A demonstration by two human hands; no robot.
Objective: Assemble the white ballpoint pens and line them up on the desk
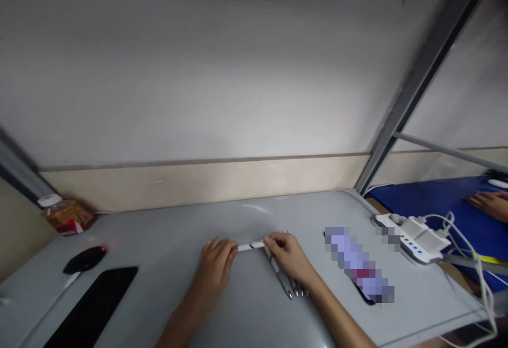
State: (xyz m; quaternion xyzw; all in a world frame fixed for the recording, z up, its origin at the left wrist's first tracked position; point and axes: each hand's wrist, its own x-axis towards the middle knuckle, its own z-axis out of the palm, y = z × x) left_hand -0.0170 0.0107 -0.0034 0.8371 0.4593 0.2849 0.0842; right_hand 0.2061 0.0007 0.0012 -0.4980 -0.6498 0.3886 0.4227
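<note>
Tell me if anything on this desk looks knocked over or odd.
The white-capped bottle at the far left corner of the desk seems tipped on its side by the wall. Nothing looks spilled. Left hand and right hand pinch a white pen.

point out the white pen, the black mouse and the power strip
white pen (257, 244), head view, middle of its barrel
black mouse (84, 259), head view, top of its shell
power strip (408, 247), head view, front edge by the blue lights
</note>
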